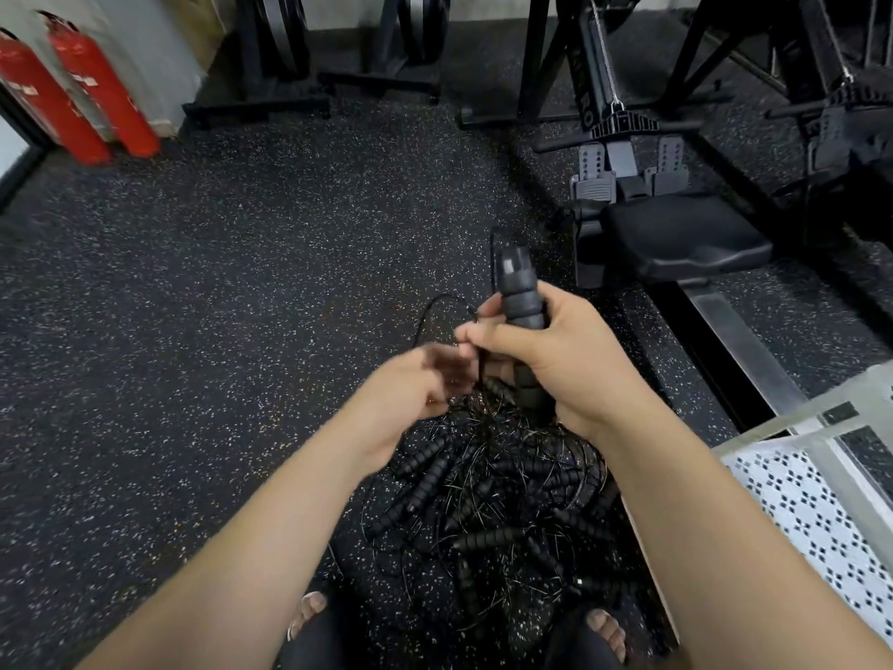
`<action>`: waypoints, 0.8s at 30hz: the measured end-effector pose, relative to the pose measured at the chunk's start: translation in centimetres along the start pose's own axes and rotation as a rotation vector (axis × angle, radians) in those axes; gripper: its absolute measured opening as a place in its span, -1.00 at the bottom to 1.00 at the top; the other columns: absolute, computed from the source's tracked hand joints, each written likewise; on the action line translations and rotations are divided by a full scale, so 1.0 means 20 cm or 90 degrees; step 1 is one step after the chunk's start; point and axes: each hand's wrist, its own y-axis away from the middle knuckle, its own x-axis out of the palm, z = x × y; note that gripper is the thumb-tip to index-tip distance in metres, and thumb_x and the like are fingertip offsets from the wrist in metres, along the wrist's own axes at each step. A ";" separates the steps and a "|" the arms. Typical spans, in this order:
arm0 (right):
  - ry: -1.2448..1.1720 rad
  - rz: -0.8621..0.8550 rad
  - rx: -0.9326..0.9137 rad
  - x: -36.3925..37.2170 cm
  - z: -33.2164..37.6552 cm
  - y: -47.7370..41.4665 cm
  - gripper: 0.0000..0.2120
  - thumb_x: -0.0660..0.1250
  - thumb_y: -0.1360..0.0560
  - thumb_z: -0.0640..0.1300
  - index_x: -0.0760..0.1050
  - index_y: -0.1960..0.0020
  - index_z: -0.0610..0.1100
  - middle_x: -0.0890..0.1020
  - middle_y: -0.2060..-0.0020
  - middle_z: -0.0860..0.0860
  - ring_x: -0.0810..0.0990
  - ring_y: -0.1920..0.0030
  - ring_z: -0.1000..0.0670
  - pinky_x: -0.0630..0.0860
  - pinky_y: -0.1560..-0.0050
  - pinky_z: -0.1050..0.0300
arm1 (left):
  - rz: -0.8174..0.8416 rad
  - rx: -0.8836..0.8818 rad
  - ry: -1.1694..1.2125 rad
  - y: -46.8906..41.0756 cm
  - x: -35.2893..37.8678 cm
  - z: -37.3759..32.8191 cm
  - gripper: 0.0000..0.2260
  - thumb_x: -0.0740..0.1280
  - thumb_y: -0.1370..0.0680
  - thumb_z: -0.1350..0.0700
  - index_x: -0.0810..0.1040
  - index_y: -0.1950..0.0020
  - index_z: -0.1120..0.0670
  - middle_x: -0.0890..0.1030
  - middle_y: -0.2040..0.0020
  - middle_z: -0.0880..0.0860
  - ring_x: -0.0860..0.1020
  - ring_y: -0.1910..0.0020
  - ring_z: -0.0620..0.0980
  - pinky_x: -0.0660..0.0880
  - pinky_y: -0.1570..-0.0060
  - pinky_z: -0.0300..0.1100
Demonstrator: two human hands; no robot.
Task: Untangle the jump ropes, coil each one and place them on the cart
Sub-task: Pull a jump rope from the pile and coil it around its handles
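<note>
The pile [497,500] of jump ropes is a knot of black ribbed foam handles and thin black cords, heaped on the floor. Above it one handle [524,326] stands nearly upright, gripped in the right hand [575,360], its cord [432,311] looping out to the left. The cart [816,500], with a pale perforated metal deck, stands just right of the pile.

The rope pile [497,505] lies on the floor [241,282] near centre, between the left foot [309,611] and the right foot [604,626]; above it the right hand [565,365] holds a handle [519,302] upright; the left hand [410,394] is just left of it; the cart [812,500] stands near right, beside the pile; a rower [676,234] lies far right; two extinguishers [82,99] stand far left; racks [270,65] stand far centre.
</note>
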 end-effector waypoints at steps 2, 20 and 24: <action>-0.058 -0.018 -0.010 0.00 0.02 0.01 -0.75 0.53 -0.52 -0.39 0.55 -0.11 -0.23 0.75 -0.04 -0.32 0.78 0.03 -0.19 0.69 -0.14 -0.26 | 0.070 -0.001 -0.123 0.00 0.07 0.05 -0.55 0.28 -0.59 0.37 0.69 -0.19 -0.17 0.74 -0.17 -0.18 0.66 -0.25 -0.11 0.46 -0.45 0.03; -0.241 -0.088 -0.036 -0.06 0.06 -0.01 -0.73 0.51 -0.56 -0.35 0.53 -0.20 -0.21 0.75 -0.13 -0.28 0.77 -0.17 -0.23 0.68 -0.26 -0.11 | 0.019 0.146 -0.279 -0.04 0.24 0.20 -0.90 0.42 -0.64 -0.15 0.63 0.01 -0.18 0.73 0.11 -0.16 0.65 0.18 -0.11 0.59 0.05 -0.08; -0.100 -0.121 -0.001 -0.10 -0.05 -0.06 -0.73 0.58 -0.52 -0.29 0.59 -0.16 -0.16 0.75 -0.14 -0.23 0.75 -0.19 -0.21 0.62 -0.38 -0.25 | -0.056 0.143 -0.209 -0.03 0.16 0.10 -0.87 0.40 -0.68 -0.04 0.61 0.07 -0.19 0.76 0.04 -0.17 0.72 0.01 -0.05 0.64 -0.17 0.09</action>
